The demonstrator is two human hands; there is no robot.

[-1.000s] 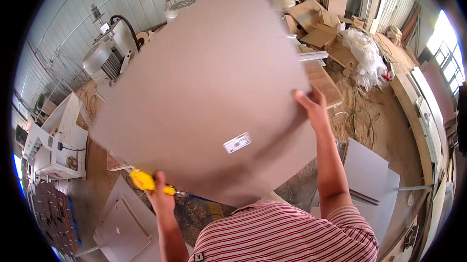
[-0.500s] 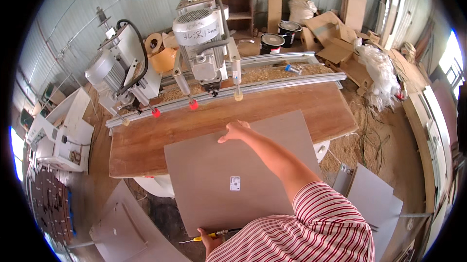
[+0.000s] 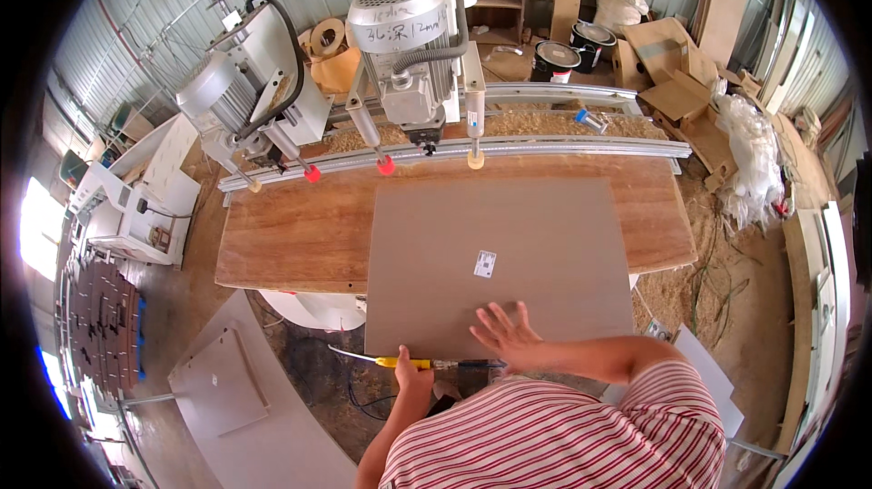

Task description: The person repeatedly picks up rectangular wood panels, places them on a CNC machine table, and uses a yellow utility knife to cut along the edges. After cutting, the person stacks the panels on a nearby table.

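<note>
A grey-brown flat panel [image 3: 427,235] with a small white label [image 3: 485,263] lies on the wooden machine table [image 3: 291,235], its near part jutting out past the table's front edge. My right hand [image 3: 509,336] rests on the near right part of the panel, palm down and fingers spread. At the panel's near left corner, my left hand [image 3: 413,373] is closed round a yellow air blow gun [image 3: 391,362]. Its thin nozzle points left, and a dark hose leads off to the right. Whether the left fingers also touch the panel's underside, I cannot tell.
Two drilling motors [image 3: 400,26] with red and cream-tipped clamps [image 3: 385,165] stand over the table's far side, behind a metal rail [image 3: 545,146]. More panels [image 3: 236,389] lean at lower left. Paint cans [image 3: 555,58], cardboard [image 3: 681,94] and plastic wrap [image 3: 754,153] sit at far right.
The panel has slid forward toward the rail and turned straighter. My right hand has come back from its far part to its near part. My left hand keeps the blow gun.
</note>
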